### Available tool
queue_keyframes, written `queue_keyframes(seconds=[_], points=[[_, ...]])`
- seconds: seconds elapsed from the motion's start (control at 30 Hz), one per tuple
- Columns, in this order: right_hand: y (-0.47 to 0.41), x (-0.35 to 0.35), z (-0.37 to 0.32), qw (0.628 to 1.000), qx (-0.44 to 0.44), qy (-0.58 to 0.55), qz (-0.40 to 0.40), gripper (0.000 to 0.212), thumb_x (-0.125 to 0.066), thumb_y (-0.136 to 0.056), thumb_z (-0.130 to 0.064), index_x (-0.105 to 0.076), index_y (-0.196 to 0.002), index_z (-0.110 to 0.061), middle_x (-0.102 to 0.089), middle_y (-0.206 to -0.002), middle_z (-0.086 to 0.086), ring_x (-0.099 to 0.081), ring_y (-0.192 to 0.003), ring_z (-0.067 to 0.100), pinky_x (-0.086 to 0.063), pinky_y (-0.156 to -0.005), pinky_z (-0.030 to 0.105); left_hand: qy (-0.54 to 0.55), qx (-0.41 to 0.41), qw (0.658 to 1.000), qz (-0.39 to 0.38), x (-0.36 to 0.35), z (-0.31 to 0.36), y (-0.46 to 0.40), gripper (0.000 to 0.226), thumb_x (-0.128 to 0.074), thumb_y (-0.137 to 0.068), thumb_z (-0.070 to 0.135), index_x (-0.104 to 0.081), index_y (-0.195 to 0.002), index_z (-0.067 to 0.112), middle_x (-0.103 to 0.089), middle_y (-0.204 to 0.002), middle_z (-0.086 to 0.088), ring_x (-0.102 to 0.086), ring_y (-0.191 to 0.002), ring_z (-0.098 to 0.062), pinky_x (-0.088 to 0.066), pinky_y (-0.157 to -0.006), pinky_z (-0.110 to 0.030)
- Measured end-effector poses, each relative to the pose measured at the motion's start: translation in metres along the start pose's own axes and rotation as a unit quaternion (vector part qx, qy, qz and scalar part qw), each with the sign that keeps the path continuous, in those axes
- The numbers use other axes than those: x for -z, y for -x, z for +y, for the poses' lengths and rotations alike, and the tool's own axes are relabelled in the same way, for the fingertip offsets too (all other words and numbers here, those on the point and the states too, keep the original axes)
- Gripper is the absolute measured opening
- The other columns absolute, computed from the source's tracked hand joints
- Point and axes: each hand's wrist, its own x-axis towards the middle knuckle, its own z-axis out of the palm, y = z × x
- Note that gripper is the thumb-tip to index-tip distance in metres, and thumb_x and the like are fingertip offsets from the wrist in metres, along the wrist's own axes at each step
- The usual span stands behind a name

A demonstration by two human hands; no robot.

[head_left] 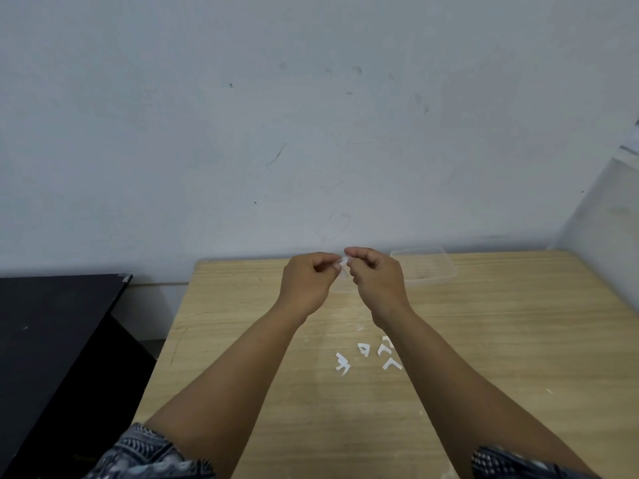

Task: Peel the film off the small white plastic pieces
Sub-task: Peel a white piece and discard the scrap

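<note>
My left hand [306, 281] and my right hand [375, 278] are raised together over the far part of the wooden table [484, 340]. Both pinch one small white plastic piece [344, 261] between their fingertips; most of it is hidden by the fingers. Whether film is lifting off it is too small to tell. Several small white pieces [366, 356] lie scattered on the table between my forearms, nearer to me.
A clear plastic container [428, 267] sits at the table's far edge, just right of my hands, against the pale wall. A black surface [52, 323] stands to the left, lower than the table. A grey panel [608, 219] borders the right side.
</note>
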Motion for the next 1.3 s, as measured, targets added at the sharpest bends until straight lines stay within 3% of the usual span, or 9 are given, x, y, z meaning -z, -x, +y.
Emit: queue_keyframes(seconds=[0.13,0.27,0.4,0.5,0.63,0.77,0.87,1.07,1.3], points=[[-0.002,0.001,0.002,1.000,0.012,0.001,0.005,0.019,-0.066,-0.091,-0.020,-0.072,-0.109,-0.021,-0.061,-0.068,-0.012,-0.051,-0.058,0.002,-0.047,-0.067,0.022,0.092,0.049,0.995,0.010,-0.002,-0.001,-0.001,0.012,-0.071,-0.086,0.017,-0.074,-0.098,0.019,-0.073,-0.082,0.004,-0.068,-0.073,-0.006,-0.054,-0.072,-0.023],[-0.002,-0.001,0.006,1.000,0.002,0.004,-0.017,0.021,-0.071,-0.088,-0.028,-0.073,-0.108,-0.021,-0.071,-0.085,-0.011,-0.063,-0.077,0.002,-0.053,-0.079,0.027,0.191,0.098,0.976,0.035,-0.003,0.001,-0.003,0.007,-0.072,-0.085,0.011,-0.073,-0.091,0.014,-0.074,-0.079,-0.003,-0.068,-0.072,-0.012,-0.056,-0.073,-0.025],[0.001,-0.003,0.007,0.999,-0.003,-0.002,-0.040,0.014,-0.072,-0.088,-0.024,-0.073,-0.101,-0.020,-0.068,-0.074,-0.011,-0.060,-0.069,0.000,-0.051,-0.073,0.025,0.212,0.117,0.969,0.048,-0.002,0.001,-0.005,0.005,-0.073,-0.084,0.012,-0.072,-0.088,0.016,-0.073,-0.076,0.000,-0.068,-0.073,-0.012,-0.055,-0.073,-0.025],[0.001,-0.004,0.006,0.999,0.000,-0.004,-0.037,0.005,-0.071,-0.088,-0.020,-0.074,-0.092,-0.021,-0.068,-0.068,-0.016,-0.060,-0.065,-0.002,-0.051,-0.071,0.024,0.161,0.086,0.981,0.059,-0.003,-0.004,-0.007,0.008,-0.074,-0.083,0.017,-0.072,-0.091,0.019,-0.074,-0.081,0.002,-0.069,-0.077,-0.011,-0.055,-0.076,-0.027],[0.000,-0.004,0.004,0.999,-0.004,-0.001,-0.032,0.007,-0.069,-0.089,-0.017,-0.075,-0.090,-0.020,-0.068,-0.070,-0.010,-0.059,-0.063,0.000,-0.053,-0.071,0.026,0.020,-0.054,0.994,0.094,0.000,-0.007,-0.008,0.024,-0.070,-0.086,0.018,-0.069,-0.108,0.028,-0.070,-0.093,0.012,-0.064,-0.078,0.002,-0.050,-0.076,-0.014],[0.000,-0.003,0.002,0.999,-0.012,0.000,-0.034,0.008,-0.068,-0.088,-0.017,-0.076,-0.089,-0.019,-0.067,-0.071,-0.005,-0.058,-0.065,0.005,-0.053,-0.072,0.028,-0.088,-0.189,0.974,0.089,0.006,-0.005,-0.012,0.023,-0.065,-0.090,0.014,-0.072,-0.111,0.022,-0.069,-0.101,0.011,-0.063,-0.081,0.000,-0.051,-0.077,-0.017],[0.000,-0.005,0.001,0.999,-0.019,-0.006,-0.038,0.009,-0.067,-0.088,-0.017,-0.076,-0.090,-0.019,-0.067,-0.073,-0.005,-0.059,-0.068,0.007,-0.055,-0.076,0.031,-0.164,-0.242,0.952,0.091,0.010,-0.007,-0.016,0.021,-0.063,-0.091,0.015,-0.074,-0.108,0.020,-0.069,-0.098,0.006,-0.061,-0.078,-0.005,-0.051,-0.075,-0.023],[-0.001,-0.005,0.000,0.998,-0.036,-0.027,-0.042,0.009,-0.067,-0.088,-0.015,-0.076,-0.090,-0.015,-0.064,-0.069,-0.005,-0.057,-0.067,0.009,-0.055,-0.075,0.029,-0.200,-0.269,0.936,0.103,0.009,-0.008,-0.014,0.018,-0.064,-0.090,0.014,-0.076,-0.103,0.016,-0.072,-0.091,0.003,-0.063,-0.077,-0.009,-0.050,-0.072,-0.025],[0.000,-0.005,-0.001,0.998,-0.044,-0.029,-0.041,0.011,-0.064,-0.088,-0.013,-0.075,-0.088,-0.015,-0.062,-0.068,-0.006,-0.056,-0.065,0.008,-0.054,-0.074,0.027,-0.120,-0.214,0.966,0.083,0.008,-0.006,-0.013,0.013,-0.067,-0.087,0.012,-0.073,-0.098,0.016,-0.072,-0.095,0.006,-0.066,-0.077,-0.007,-0.055,-0.076,-0.029]])
